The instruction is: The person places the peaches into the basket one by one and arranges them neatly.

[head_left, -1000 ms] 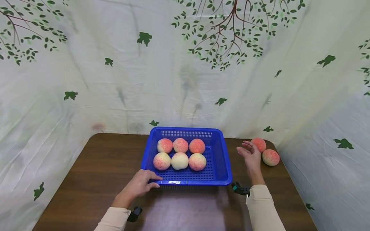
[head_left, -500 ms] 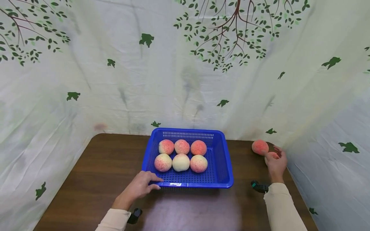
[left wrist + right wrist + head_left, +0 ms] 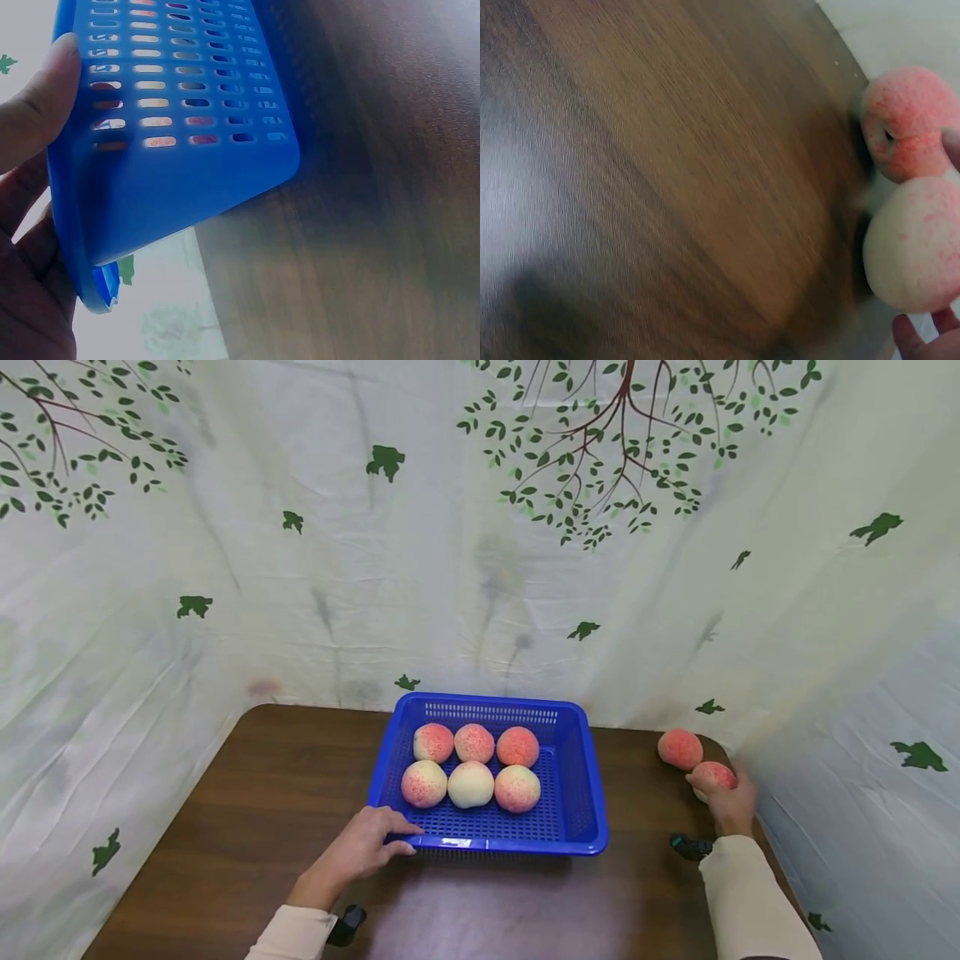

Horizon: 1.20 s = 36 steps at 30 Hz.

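At the basket's front left corner, my left hand [image 3: 358, 846] pinches the rim of a blue plastic basket [image 3: 525, 847]. The left wrist view has the thumb [image 3: 46, 94] on the rim's outer side and the fingers behind it. Several fuzzy pink-and-cream peaches [image 3: 471, 785] lie inside in two rows. Over at the table's far right corner, my right hand [image 3: 737, 807] grips a peach [image 3: 711, 776], thumb on its left and fingers on its right. A redder peach [image 3: 679, 749] sits just behind, close against the held one in the right wrist view.
The basket stands on a brown wooden table [image 3: 285, 777] near its back edge. A pale cloth [image 3: 487, 568] printed with leaves and branches hangs behind and at the sides. The right hand is close to the table's right edge.
My right hand has moved right from beside the two loose peaches, reached over the front one and closed its fingers round it. The left hand has stayed at the basket's rim.
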### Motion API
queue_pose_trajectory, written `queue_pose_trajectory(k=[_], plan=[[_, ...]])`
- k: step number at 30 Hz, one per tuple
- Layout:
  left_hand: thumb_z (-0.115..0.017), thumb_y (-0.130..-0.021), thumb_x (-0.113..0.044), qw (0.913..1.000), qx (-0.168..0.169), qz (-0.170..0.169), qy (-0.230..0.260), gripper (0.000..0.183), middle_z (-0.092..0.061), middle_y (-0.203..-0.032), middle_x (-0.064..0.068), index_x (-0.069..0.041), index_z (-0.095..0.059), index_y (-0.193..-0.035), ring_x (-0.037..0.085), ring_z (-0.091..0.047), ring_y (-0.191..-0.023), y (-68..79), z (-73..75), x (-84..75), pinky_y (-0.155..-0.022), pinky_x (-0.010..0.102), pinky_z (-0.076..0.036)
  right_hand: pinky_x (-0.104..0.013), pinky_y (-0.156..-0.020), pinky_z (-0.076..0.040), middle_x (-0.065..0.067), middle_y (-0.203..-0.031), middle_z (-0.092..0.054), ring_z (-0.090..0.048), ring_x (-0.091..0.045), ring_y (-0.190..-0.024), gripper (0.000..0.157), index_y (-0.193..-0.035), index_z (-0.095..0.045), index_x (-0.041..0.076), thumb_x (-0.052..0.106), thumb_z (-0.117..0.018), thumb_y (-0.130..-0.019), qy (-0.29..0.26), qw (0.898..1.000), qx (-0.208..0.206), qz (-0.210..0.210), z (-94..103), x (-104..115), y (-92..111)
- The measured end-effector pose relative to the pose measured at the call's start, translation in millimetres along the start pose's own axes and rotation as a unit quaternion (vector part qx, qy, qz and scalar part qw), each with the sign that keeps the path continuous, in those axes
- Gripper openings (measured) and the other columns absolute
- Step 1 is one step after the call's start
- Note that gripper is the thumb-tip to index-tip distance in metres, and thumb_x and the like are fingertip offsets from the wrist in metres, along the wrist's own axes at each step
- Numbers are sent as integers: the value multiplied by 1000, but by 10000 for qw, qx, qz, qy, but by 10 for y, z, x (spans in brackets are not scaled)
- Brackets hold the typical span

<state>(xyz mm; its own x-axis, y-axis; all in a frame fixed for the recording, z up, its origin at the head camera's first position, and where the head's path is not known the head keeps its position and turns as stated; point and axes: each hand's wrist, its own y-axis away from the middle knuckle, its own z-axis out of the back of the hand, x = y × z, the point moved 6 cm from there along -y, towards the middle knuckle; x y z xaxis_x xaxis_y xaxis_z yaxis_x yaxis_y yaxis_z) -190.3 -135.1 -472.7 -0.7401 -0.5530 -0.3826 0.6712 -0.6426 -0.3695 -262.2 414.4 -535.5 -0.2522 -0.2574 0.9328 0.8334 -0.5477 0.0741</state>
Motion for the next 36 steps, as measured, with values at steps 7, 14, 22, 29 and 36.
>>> queue_pose_trajectory(k=[7, 14, 22, 29, 36], plan=[[-77, -79, -16, 9987, 312, 374, -124, 18, -72, -89, 0, -12, -77, -97, 18, -64, -84, 2, -32, 6, -75, 35, -51, -56, -108, -28, -29, -148, -32, -32, -44, -131, 77, -147, -29, -4, 1, -70, -83, 447, 9987, -196, -110, 18, -20, 7], [-77, -78, -16, 9983, 404, 400, -148, 19, -72, -89, -1, -11, -77, -97, 17, -64, -84, -4, -49, -8, -75, 34, -50, -61, -108, -24, -33, -147, -25, -21, -48, -135, 78, -148, -24, -4, 9, -68, -85, 770, 9958, -348, -337, 103, -160, 23], [-78, -77, -14, 9976, 438, 516, -124, 20, -72, -90, 0, -11, -77, -97, 17, -64, -85, -1, -47, 7, -76, 35, -51, -55, -111, -22, -30, -151, -25, -25, -47, -137, 81, -149, -22, -4, 10, -69, -86, 626, 9969, -389, -262, 110, -205, 20], [-77, -78, -15, 9967, 533, 603, -92, 20, -72, -90, 1, -11, -77, -98, 17, -65, -85, -2, -43, 21, -76, 35, -51, -52, -114, -20, -26, -154, -22, -23, -43, -139, 80, -151, -19, -2, 8, -67, -87, -42, 9979, -518, -385, 116, -222, 87], [-77, -78, -15, 9966, 506, 635, -146, 20, -72, -89, 0, -10, -77, -97, 17, -64, -84, 11, -29, 21, -75, 35, -50, -45, -115, -19, -19, -156, -22, -22, -35, -141, 78, -152, -21, 3, 15, -67, -89, -449, 9952, -596, -635, 131, -289, 117]])
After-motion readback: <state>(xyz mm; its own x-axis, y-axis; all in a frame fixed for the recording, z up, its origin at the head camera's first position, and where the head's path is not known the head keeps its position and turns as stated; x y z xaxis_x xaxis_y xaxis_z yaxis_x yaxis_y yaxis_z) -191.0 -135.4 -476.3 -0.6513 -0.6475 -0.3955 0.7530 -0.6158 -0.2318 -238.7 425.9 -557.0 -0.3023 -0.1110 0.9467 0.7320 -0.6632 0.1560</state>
